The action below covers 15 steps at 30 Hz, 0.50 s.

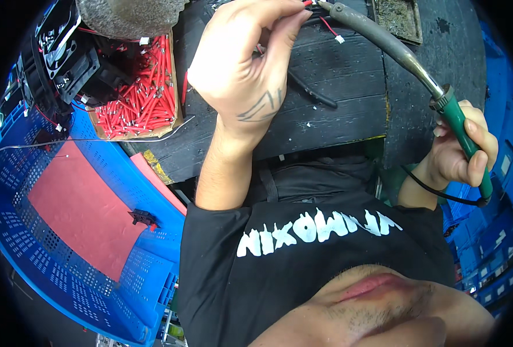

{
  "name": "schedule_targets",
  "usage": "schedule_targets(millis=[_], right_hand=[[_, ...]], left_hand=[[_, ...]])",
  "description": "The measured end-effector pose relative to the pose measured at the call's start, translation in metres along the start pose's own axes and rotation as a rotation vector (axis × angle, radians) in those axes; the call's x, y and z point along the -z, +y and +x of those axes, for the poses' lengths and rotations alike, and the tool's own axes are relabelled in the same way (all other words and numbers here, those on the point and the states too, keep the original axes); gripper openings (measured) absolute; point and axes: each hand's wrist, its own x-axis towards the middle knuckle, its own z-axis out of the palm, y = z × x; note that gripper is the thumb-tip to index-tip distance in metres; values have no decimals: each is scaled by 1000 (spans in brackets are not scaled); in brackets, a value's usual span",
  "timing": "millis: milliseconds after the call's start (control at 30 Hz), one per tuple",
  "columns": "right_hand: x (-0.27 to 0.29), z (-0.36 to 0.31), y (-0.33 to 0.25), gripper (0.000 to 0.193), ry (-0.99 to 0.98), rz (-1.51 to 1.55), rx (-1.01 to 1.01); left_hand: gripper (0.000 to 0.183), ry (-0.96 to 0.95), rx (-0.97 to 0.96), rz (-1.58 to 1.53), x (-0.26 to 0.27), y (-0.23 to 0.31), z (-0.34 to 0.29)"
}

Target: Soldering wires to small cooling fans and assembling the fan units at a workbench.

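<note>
My right hand (462, 147) is wrapped round the green handle of a soldering iron (409, 61). The iron slants up and left across the bench, its tip at the top edge of the view. There my left hand (245, 63), thumb and forefinger pinched, holds a small red sleeved piece (308, 3) right by the tip; whether they touch I cannot make out. Just below the tip, a red wire ends in a white connector (339, 39). A thick black cable (314, 91) lies on the bench below my left hand.
At the left, a cardboard box (176, 87) holds many red sleeved pieces, with black fans (77, 75) piled beside it. A blue crate (88, 309) contains a pink sheet (83, 208) and a black part (143, 218). A grimy tray (418, 34) sits top right on the dark wooden bench (349, 110).
</note>
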Motion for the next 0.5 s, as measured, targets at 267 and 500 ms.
schedule_targets(millis=[267,500], right_hand=[[-6,4,-6,44,-12,-53,19],[-8,6,-13,44,27,-58,-51]], left_hand=[[18,27,-31,-35,-2,0,0],[18,9,-50,-17,-1,-2,0]])
